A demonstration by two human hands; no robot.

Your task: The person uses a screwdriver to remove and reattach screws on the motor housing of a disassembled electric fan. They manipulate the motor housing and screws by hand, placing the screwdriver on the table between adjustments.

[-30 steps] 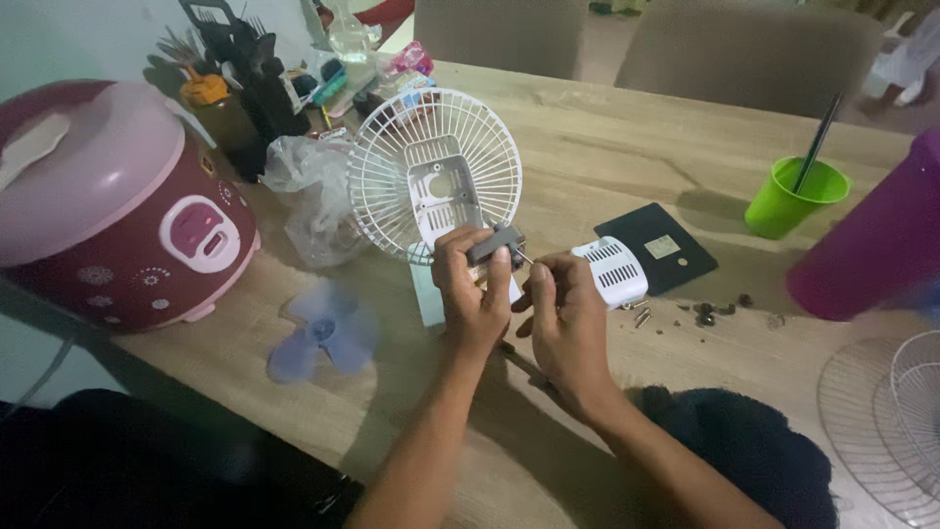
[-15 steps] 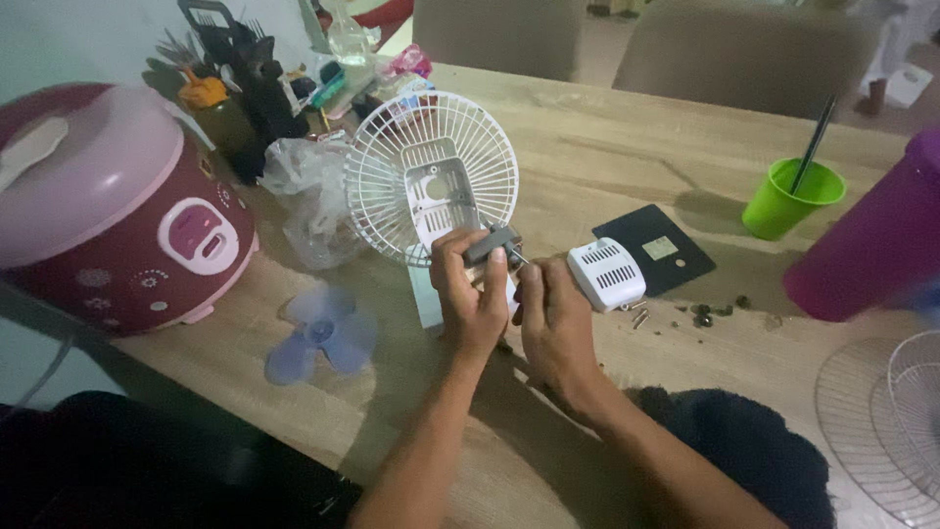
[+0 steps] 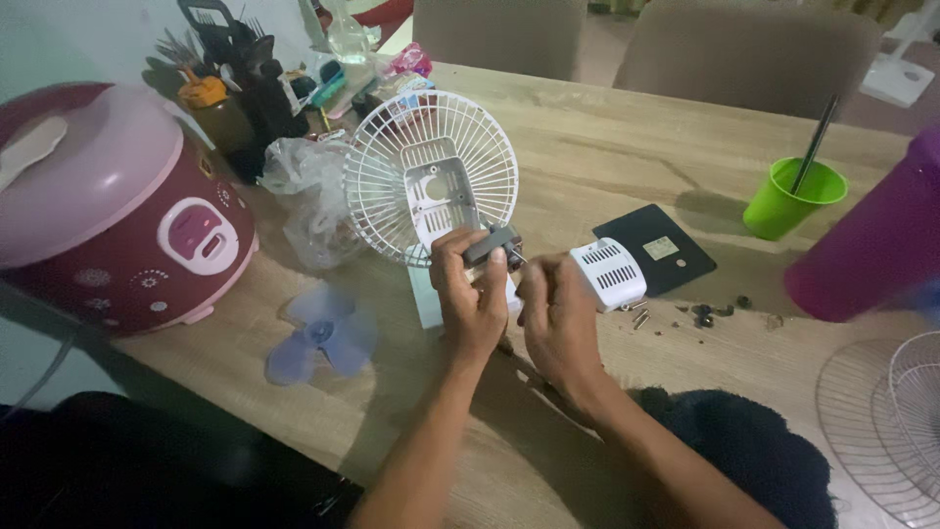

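A small white fan stands taken apart on the wooden table (image 3: 607, 147). Its round rear grille (image 3: 392, 176) with the square motor housing stands upright on a pale base (image 3: 427, 299). My left hand (image 3: 470, 299) grips a small dark grey motor (image 3: 490, 245) just in front of the grille. My right hand (image 3: 558, 318) is right beside it, fingertips pinched at the motor's shaft end. What the fingers pinch is too small to tell. A white vented back cover (image 3: 609, 274) lies right of my hands.
A pale blue fan blade (image 3: 318, 338) lies front left. A pink rice cooker (image 3: 108, 216), a plastic bag (image 3: 308, 191), a utensil holder (image 3: 240, 69), a black plate (image 3: 654, 250), loose screws (image 3: 705, 313), a green cup (image 3: 791, 196), a purple jug (image 3: 876, 245) and wire grilles (image 3: 886, 411) surround the work.
Both hands with the motor stayed in front of the grille and shifted only slightly. The camera view moved a little.
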